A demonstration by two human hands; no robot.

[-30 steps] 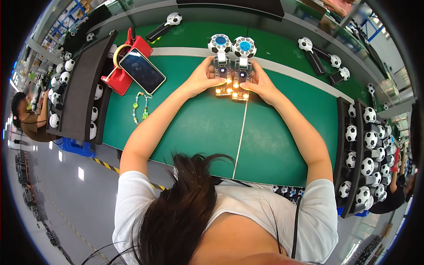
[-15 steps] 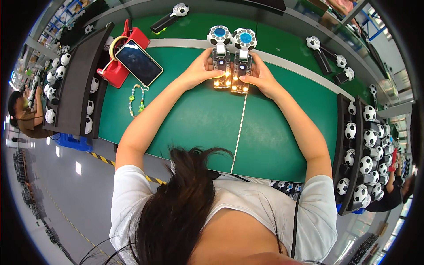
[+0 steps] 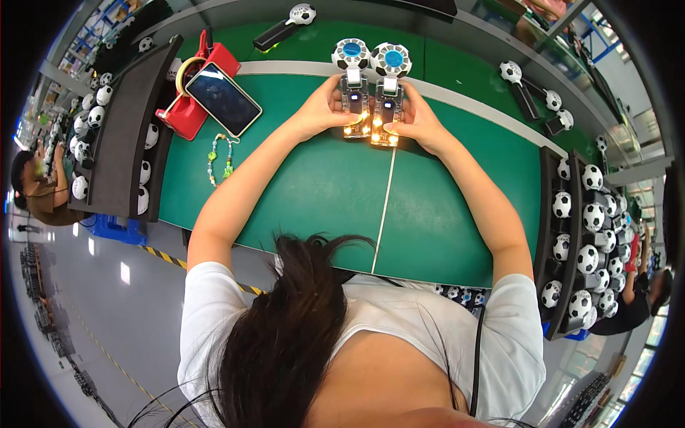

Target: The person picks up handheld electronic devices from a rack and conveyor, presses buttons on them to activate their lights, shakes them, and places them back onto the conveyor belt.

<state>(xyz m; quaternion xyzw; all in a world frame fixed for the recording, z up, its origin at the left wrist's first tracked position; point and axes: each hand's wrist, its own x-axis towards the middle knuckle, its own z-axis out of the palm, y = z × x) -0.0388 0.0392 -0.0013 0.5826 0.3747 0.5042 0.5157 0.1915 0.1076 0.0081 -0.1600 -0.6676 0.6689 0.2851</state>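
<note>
Two handheld devices stand side by side over the far part of the green table, each with a soccer-ball head, a blue disc and a dark see-through handle glowing with warm lights. My left hand is closed around the handle of the left device, thumb across its front. My right hand grips the right device in the same way, thumb on its lower front. The two ball heads are close together or touching. Behind the handles, most of my fingers are hidden.
On the left lie a phone, a red tape dispenser and a beaded strap. Racks of soccer-ball devices flank the table, a dark left rack and a right rack. Beyond a pale rail, a green belt carries more devices.
The devices on the far green belt have shifted slightly to the right. Both my hands keep their grip, and the two handles stay lit, with hardly any movement.
</note>
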